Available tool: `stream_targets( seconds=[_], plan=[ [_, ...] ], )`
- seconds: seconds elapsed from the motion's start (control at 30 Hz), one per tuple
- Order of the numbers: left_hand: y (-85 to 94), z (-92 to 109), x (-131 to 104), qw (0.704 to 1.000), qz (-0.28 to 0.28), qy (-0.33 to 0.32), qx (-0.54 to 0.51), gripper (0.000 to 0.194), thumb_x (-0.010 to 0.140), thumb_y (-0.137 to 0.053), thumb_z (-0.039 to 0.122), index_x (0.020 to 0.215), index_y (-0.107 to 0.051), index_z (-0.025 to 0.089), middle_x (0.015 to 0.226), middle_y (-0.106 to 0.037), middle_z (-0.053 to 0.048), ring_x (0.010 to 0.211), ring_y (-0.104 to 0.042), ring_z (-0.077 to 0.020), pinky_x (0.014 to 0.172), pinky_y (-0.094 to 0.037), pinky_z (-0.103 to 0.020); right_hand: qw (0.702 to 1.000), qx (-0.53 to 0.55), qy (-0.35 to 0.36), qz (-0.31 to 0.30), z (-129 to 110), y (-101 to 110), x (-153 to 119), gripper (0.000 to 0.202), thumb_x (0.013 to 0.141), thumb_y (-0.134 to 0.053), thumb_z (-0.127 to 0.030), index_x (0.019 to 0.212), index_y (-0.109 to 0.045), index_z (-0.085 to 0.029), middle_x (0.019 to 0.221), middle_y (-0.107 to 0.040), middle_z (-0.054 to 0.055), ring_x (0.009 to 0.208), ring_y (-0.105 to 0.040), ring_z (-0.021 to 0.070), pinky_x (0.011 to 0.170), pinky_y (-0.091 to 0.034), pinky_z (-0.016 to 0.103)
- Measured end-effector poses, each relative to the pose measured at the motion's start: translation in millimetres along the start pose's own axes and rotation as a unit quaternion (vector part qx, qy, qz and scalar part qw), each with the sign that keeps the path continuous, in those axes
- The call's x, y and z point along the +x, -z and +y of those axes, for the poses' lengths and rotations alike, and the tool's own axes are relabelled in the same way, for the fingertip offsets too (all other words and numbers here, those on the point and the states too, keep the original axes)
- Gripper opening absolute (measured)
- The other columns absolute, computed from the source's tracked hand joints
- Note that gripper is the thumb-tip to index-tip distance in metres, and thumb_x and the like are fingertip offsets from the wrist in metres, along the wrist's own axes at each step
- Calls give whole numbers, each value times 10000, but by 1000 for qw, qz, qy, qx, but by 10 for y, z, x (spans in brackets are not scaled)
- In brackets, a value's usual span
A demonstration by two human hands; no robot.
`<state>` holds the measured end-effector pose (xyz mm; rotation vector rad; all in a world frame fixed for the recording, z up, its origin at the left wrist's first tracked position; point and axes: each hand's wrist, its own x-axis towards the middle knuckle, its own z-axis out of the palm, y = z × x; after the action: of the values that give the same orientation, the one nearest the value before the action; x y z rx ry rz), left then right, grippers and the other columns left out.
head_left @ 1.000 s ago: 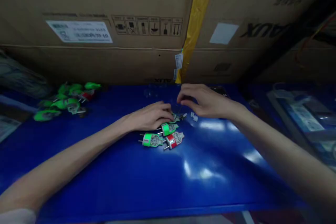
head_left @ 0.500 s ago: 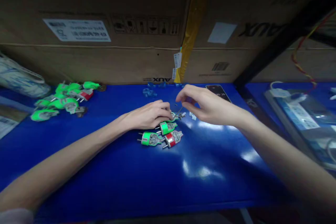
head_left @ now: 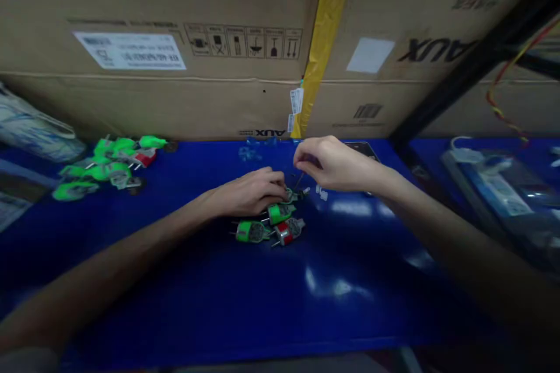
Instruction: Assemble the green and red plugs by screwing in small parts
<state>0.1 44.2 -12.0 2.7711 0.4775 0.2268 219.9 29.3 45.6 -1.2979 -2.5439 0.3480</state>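
Observation:
My left hand (head_left: 258, 191) lies on the blue surface with its fingers closed on an opened green electrical plug (head_left: 290, 194), mostly hidden beneath the fingers. My right hand (head_left: 328, 162) is just above and to the right, pinching a thin metal tool (head_left: 299, 179) that points down at this plug; its exact kind is too small to make out. Nearer me lie two green plugs (head_left: 280, 213), (head_left: 250, 232) and a red plug (head_left: 289, 231), their inner parts exposed. Small white plastic pieces (head_left: 322, 193) rest right of the held plug.
A pile of green plugs (head_left: 105, 166), with a red one (head_left: 145, 156) among them, is at the left. Large cardboard boxes (head_left: 175, 106) stand behind. A phone (head_left: 362, 150) lies behind my right wrist. A dark metal post (head_left: 431, 90) rises at the right.
My right hand has risen slightly, and its fingers have drawn together around the thin tool, which now stands more upright. My left hand and the plugs have stayed in place.

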Motion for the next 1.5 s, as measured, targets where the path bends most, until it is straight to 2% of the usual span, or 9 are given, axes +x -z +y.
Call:
stream_targets(
  seconds=[0.13, 0.3, 0.47, 0.6, 0.8, 0.93, 1.23, 1.33, 1.5],
  plan=[
    [0, -1, -4, 1000, -3, -3, -5, 266, 996, -465, 196, 1109, -706, 198, 1077, -623, -71, 951, -535, -188, 858, -422, -296, 995, 10, -88, 37, -2, -53, -54, 174, 906, -508, -208, 853, -661, -143, 761, -674, 60, 674, -574, 155, 634, -366, 264],
    [4, -10, -5, 1000, 0, -10, -11, 245, 986, -486, 192, 1092, -707, 198, 1075, -627, -69, 961, -544, -186, 861, -424, -285, 993, 66, 101, -5, 2, 47, -134, 160, 896, -477, -106, 972, -614, -136, 951, -637, 74, 848, -578, 151, 759, -430, 248],
    [-4, -12, -2, 1000, -2, -9, -2, 259, 991, -468, 196, 1105, -701, 202, 1070, -626, -69, 948, -540, -194, 856, -426, -300, 987, 54, 149, -9, 3, 70, -117, 177, 890, -469, -72, 863, -624, -152, 873, -621, 58, 788, -566, 150, 713, -425, 252],
    [-11, -5, -4, 1000, 0, -4, 0, 242, 987, -488, 202, 1085, -709, 203, 1067, -631, -64, 950, -533, -191, 849, -422, -292, 994, 34, 98, 36, 16, -6, -125, 148, 869, -500, -86, 845, -638, -137, 832, -640, 64, 749, -569, 150, 690, -404, 255],
    [9, 4, 1, 1000, -2, -2, -6, 254, 991, -477, 194, 1084, -713, 200, 1055, -627, -68, 932, -536, -185, 842, -417, -291, 992, 12, -100, 71, -104, -87, -173, 159, 869, -523, -147, 802, -666, -131, 788, -692, 77, 687, -588, 161, 659, -370, 275],
    [15, 0, 6, 1000, -6, -7, -10, 245, 988, -485, 192, 1083, -711, 201, 1064, -625, -64, 934, -533, -183, 850, -409, -285, 989, -16, -129, 68, -193, -89, -184, 165, 893, -512, -176, 868, -670, -135, 826, -705, 84, 718, -607, 176, 666, -364, 285],
    [0, -11, -3, 1000, 3, -12, -13, 247, 986, -479, 192, 1084, -706, 189, 1062, -628, -71, 954, -535, -187, 855, -419, -287, 991, 46, 124, -16, -17, 76, -128, 168, 896, -477, -100, 897, -640, -142, 898, -641, 73, 818, -581, 153, 741, -430, 252],
    [-5, -9, -7, 1000, 10, -4, -16, 254, 993, -474, 216, 1081, -712, 200, 1059, -630, -72, 942, -533, -186, 843, -425, -292, 995, 44, 86, 24, 5, 31, -119, 146, 876, -508, -108, 842, -645, -143, 845, -658, 63, 775, -584, 152, 714, -419, 255],
    [-6, -4, -7, 1000, 2, -7, -13, 262, 990, -472, 203, 1088, -715, 207, 1071, -625, -75, 949, -538, -190, 849, -431, -308, 992, 20, -107, 71, -63, -108, -186, 167, 874, -528, -173, 785, -666, -142, 740, -690, 62, 652, -583, 151, 639, -375, 272]
  ],
)
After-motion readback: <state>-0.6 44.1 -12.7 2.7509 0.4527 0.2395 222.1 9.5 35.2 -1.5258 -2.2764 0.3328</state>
